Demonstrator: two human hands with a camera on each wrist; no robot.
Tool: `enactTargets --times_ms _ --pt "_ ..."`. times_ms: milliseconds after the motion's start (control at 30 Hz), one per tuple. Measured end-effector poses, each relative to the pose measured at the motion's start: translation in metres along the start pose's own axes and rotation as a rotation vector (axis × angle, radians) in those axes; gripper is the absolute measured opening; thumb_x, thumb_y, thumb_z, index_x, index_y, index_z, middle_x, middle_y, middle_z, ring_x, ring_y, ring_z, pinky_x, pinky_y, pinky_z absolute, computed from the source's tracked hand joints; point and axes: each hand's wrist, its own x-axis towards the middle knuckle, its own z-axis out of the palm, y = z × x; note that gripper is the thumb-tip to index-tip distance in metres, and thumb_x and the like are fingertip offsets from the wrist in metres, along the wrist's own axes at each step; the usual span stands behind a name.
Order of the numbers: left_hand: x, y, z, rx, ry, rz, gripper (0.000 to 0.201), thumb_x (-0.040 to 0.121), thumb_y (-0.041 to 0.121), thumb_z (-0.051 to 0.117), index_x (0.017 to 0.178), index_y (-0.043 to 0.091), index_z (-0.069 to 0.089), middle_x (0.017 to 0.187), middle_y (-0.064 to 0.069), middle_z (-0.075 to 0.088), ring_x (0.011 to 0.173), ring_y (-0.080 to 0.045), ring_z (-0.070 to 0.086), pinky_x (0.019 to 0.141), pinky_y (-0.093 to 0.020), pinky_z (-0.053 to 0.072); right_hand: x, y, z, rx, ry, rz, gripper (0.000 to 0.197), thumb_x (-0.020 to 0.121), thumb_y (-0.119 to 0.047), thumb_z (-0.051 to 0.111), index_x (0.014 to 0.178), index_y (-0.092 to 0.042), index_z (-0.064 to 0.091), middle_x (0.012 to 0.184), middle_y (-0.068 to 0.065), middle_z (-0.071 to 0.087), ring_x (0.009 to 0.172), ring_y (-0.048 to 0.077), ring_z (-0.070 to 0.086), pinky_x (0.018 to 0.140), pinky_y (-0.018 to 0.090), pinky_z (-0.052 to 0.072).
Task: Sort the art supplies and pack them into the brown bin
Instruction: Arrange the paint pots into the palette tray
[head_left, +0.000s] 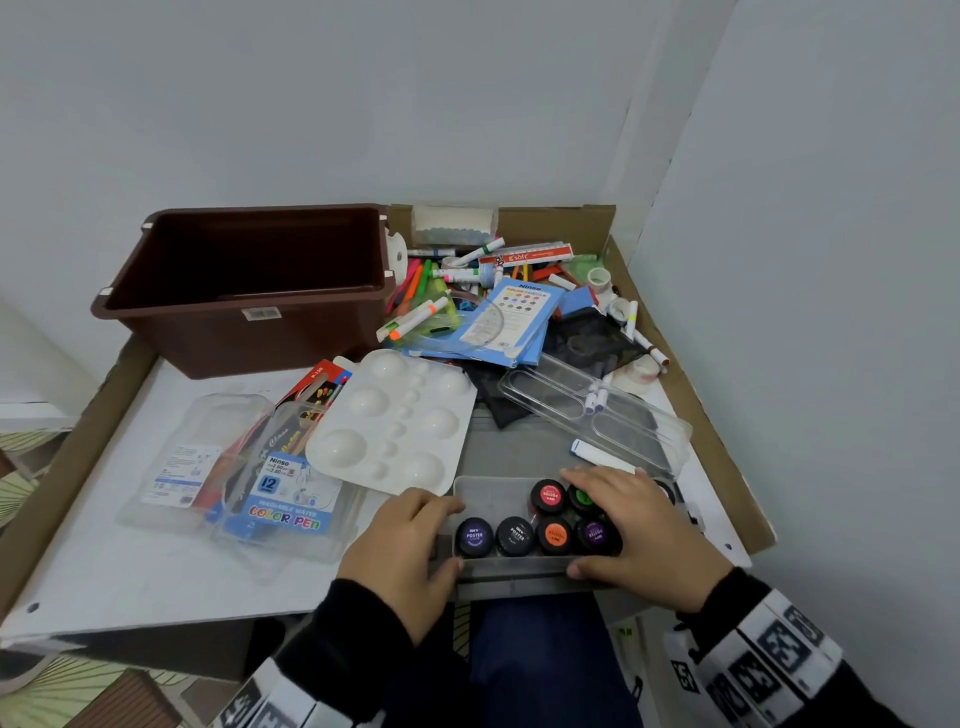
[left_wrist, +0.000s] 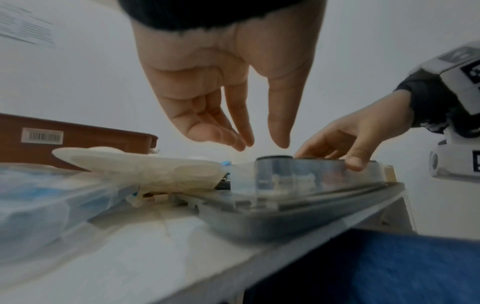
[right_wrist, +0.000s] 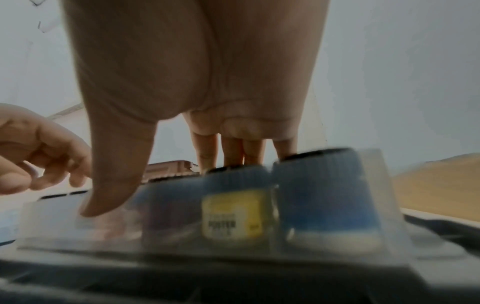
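I read "Ninso 12 COLOR PEN" on the clear pen case (head_left: 283, 499), "POSTER" on the paint jar lids (head_left: 474, 536), "g'soft" on the ruler (head_left: 524, 254), "Ninso" on the blue booklet (head_left: 519, 306).

The person wears black long sleeves (head_left: 358, 613) and dark blue trousers (head_left: 535, 660) — each wrist carries a white camera band (head_left: 769, 649) printed with black square markers.
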Motion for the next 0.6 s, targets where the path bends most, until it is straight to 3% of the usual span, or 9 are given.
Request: enactTargets --times_ms 67,133,200,300,367,433,533,600 --pt "0.001 0.002 -0.005 -0.035 0.002 0.029 0.041 0.083 0.034 0.060 0.121 0.036 0.047 0.103 0.023 0.043 0.094 0.003 0.041 0.080 -0.009 0.037 0.000 0.000 -0.004 0.002 -0.029 -0.005 0.087 0.071 -0.057 0.068 0.144 -0.034 0.025 0.147 -0.015 0.026 0.137 0.001 0.017 0.114 0.032 0.001" --pt "0.006 0.005 -0.015 -0.097 0.017 0.071 0.033 0.080 0.029 0.065 0.110 0.037 0.053 0.087 0.022 0.048 0.078 0.002 0.044 0.071 -0.006 0.034 0.001 0.001 -0.012 0.028 -0.035 -0.020 0.080 0.076 -0.056 0.065 0.143 -0.031 0.028 0.147 -0.015 0.030 0.137 0.000 0.021 0.117 0.033 0.009" --pt "0.015 0.008 -0.028 -0.145 0.041 0.112 0.031 0.076 0.023 0.069 0.094 0.042 0.053 0.072 0.017 0.053 0.068 -0.003 0.049 0.064 -0.011 0.037 0.004 0.003 -0.024 0.096 -0.026 -0.023 0.069 0.080 -0.050 0.064 0.140 -0.030 0.036 0.142 -0.015 0.039 0.130 -0.002 0.031 0.111 0.021 0.021" --pt "0.037 0.014 -0.049 -0.156 0.110 0.132 0.028 0.074 0.020 0.062 0.082 0.045 0.051 0.062 0.011 0.052 0.069 -0.007 0.051 0.060 -0.010 0.038 0.014 0.008 -0.046 0.192 -0.034 -0.005 0.049 0.085 -0.041 0.063 0.130 -0.029 0.049 0.129 -0.016 0.053 0.116 -0.006 0.046 0.098 0.008 0.034" --pt "0.057 0.017 -0.062 -0.150 0.150 0.134 0.026 0.069 0.022 0.052 0.084 0.043 0.052 0.063 0.010 0.051 0.070 -0.007 0.050 0.060 -0.007 0.036 0.025 0.012 -0.061 0.213 -0.026 0.020 0.037 0.086 -0.036 0.062 0.122 -0.028 0.056 0.113 -0.015 0.060 0.104 -0.004 0.054 0.090 0.010 0.042" --pt "0.081 0.018 -0.072 -0.124 0.142 0.139 0.027 0.069 0.022 0.051 0.089 0.039 0.053 0.073 0.014 0.053 0.072 -0.005 0.051 0.061 -0.006 0.035 0.039 0.018 -0.076 0.186 -0.028 0.035 0.033 0.087 -0.036 0.061 0.118 -0.026 0.058 0.107 -0.011 0.062 0.099 0.001 0.056 0.090 0.019 0.044" --pt "0.127 0.015 -0.078 -0.065 0.082 0.151 0.027 0.076 0.022 0.055 0.102 0.031 0.056 0.092 0.014 0.056 0.078 -0.003 0.051 0.066 -0.010 0.035 0.071 0.031 -0.094 0.092 -0.045 0.033 0.034 0.090 -0.033 0.058 0.122 -0.020 0.057 0.116 -0.004 0.062 0.105 0.006 0.055 0.090 0.018 0.040" --pt "0.163 0.014 -0.078 -0.008 0.018 0.130 0.029 0.081 0.022 0.055 0.109 0.023 0.056 0.101 0.006 0.057 0.084 -0.011 0.052 0.075 -0.022 0.041 0.098 0.040 -0.103 0.018 -0.070 0.057 0.038 0.092 -0.032 0.054 0.127 -0.017 0.053 0.124 -0.002 0.058 0.111 0.009 0.052 0.086 0.014 0.035"
